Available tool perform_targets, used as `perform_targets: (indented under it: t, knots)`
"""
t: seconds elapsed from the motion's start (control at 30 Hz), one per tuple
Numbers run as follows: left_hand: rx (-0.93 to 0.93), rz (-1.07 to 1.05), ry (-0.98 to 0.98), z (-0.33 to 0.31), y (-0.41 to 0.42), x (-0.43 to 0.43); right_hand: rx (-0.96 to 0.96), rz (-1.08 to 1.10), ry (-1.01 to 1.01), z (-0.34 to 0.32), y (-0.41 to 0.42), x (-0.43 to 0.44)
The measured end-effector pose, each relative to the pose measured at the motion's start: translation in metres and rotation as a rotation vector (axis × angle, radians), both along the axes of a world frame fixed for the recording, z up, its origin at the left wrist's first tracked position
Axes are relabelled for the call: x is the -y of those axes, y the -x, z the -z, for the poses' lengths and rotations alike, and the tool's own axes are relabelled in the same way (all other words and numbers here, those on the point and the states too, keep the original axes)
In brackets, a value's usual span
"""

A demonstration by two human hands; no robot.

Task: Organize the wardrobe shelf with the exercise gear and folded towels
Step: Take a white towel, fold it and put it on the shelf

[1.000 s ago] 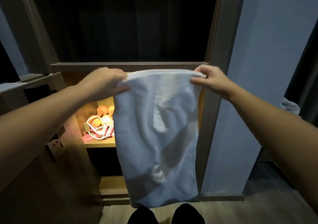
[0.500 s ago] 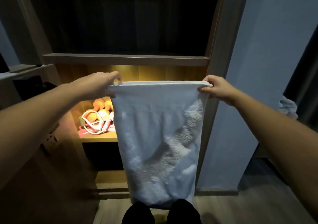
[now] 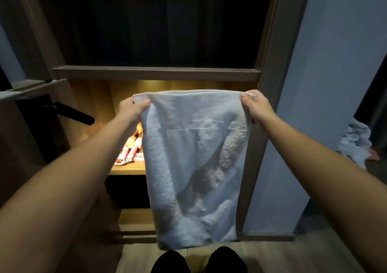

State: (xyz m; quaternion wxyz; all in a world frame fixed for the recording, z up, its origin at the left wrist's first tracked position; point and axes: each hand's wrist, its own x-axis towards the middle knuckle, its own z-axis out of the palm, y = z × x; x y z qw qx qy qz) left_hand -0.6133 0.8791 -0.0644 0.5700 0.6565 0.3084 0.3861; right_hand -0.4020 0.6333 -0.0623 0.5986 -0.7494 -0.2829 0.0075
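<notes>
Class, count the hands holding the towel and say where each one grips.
2. The left hand pinches the white towel's top left corner; the right hand pinches its top right corner. No other hand is in view.

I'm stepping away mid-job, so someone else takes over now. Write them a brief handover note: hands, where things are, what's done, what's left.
Left hand pinches the top left corner of the white towel; right hand pinches its top right corner.
The towel hangs spread before the lit shelf.
Done: exercise gear lies on that shelf, left side.
Left: fold this towel and shelve it beside the gear; the pale cloth at far right may need folding too.
</notes>
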Motion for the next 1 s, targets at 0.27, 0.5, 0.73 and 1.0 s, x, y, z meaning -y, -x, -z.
perform_targets:
  t: [0.27,0.5,0.73,1.0]
  knots:
    - [-0.657,-0.066,-0.261,0.014,-0.010,-0.015,-0.412,-0.015,0.490,0.018,-0.008,-0.003]
    - [-0.632,-0.087,-0.521,0.004,-0.018,-0.023,-0.175,-0.150,0.313,0.011,-0.025,-0.008]
    - [0.266,-0.240,-0.578,-0.034,-0.012,-0.013,0.328,0.003,-0.401,-0.027,-0.003,-0.019]
    - [-0.624,-0.059,-0.330,0.050,-0.019,-0.024,-0.039,-0.020,0.429,0.049,-0.009,-0.023]
